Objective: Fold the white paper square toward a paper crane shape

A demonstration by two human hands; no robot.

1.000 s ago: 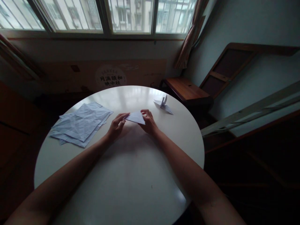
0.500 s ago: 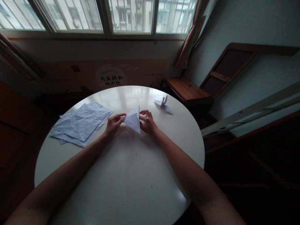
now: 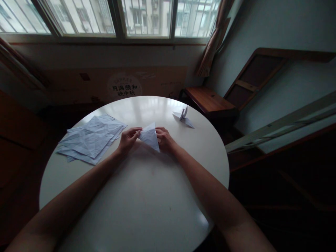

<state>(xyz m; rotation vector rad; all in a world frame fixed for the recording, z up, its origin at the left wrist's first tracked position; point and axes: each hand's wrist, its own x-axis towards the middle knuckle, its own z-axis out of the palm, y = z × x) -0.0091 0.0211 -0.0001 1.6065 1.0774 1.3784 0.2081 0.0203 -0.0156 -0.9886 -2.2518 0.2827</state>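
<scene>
Round white desk (image 3: 147, 196). Stack of creased white paper sheets (image 3: 90, 138) left of the hands; finished paper crane (image 3: 183, 117) beyond. Folded white paper triangle (image 3: 150, 135), flat a second ago, now lifted and opened, pinched between left hand (image 3: 127, 139) and right hand (image 3: 163, 139); fingers clamped on its edges. Fold progressing.

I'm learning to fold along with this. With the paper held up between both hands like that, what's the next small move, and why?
Probably lay the folded paper back on the table and press its crease flat. The left hand and right hand pinch it at opposite sides, it is lifted and tilted, and its layers look loose, unlike the finished crane.
</scene>
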